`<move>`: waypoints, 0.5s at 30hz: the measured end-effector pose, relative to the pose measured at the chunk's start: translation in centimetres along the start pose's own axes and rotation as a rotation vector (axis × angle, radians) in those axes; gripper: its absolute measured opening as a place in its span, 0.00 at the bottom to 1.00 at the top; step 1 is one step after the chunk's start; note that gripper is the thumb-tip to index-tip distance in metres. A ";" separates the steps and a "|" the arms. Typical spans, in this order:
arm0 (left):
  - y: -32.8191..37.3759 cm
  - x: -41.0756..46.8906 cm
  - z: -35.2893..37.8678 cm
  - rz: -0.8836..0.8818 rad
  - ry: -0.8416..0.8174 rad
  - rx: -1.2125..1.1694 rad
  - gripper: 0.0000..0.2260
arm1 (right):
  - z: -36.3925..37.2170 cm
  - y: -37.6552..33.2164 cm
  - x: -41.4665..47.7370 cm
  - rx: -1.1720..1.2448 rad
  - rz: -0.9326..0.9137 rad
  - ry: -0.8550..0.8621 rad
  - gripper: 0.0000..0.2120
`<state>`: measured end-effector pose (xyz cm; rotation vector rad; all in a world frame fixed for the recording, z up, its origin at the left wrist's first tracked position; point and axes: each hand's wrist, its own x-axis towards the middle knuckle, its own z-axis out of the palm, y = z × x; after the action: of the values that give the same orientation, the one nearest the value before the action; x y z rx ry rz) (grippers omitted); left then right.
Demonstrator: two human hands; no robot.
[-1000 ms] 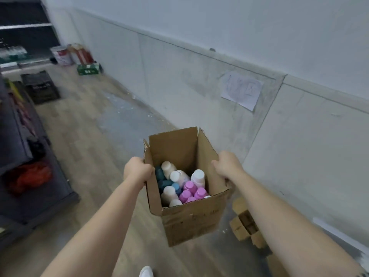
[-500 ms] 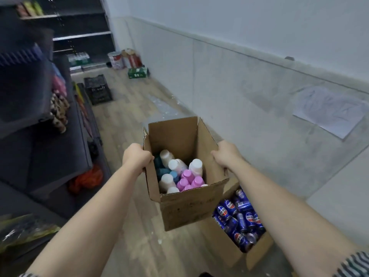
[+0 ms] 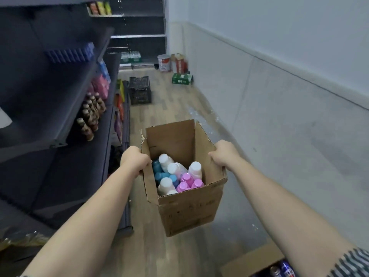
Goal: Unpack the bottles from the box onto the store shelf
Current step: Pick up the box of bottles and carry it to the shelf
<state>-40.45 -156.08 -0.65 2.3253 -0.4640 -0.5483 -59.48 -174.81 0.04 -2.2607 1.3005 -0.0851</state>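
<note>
An open cardboard box [image 3: 189, 212] hangs in the air in front of me, held by both hands. My left hand [image 3: 134, 159] grips its left wall and my right hand [image 3: 223, 154] grips its right wall. Inside stand several bottles [image 3: 175, 174] with white, pink and blue caps, packed close together. The dark store shelf [image 3: 60, 108] runs along my left side, with a row of brown bottles [image 3: 90, 116] on one level.
A black crate [image 3: 139, 89], a green carton [image 3: 182, 78] and a white bucket [image 3: 164, 62] sit on the wooden floor further down the aisle. A grey wall runs along the right. A box of blue cans [image 3: 279, 270] lies at the bottom right.
My view has turned left from the wall toward the shelf aisle. The box stays in both hands, and the box of cans has slid to the bottom right corner.
</note>
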 end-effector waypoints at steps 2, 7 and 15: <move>0.9 3.2 0.1 -0.031 0.028 -0.019 0.06 | -0.6 -1.6 4.2 -0.051 -0.039 -0.010 0.08; 4.1 11.8 0.2 -0.069 0.077 -0.053 0.06 | -1.2 -4.9 14.7 -0.049 -0.109 -0.051 0.11; 9.5 26.5 -0.1 -0.110 0.093 -0.082 0.04 | -2.1 -11.1 31.5 -0.018 -0.164 -0.139 0.11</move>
<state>-19.66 -174.98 -0.73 2.2955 -0.2659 -0.4993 -34.46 -197.07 0.73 -2.3403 1.0479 0.0256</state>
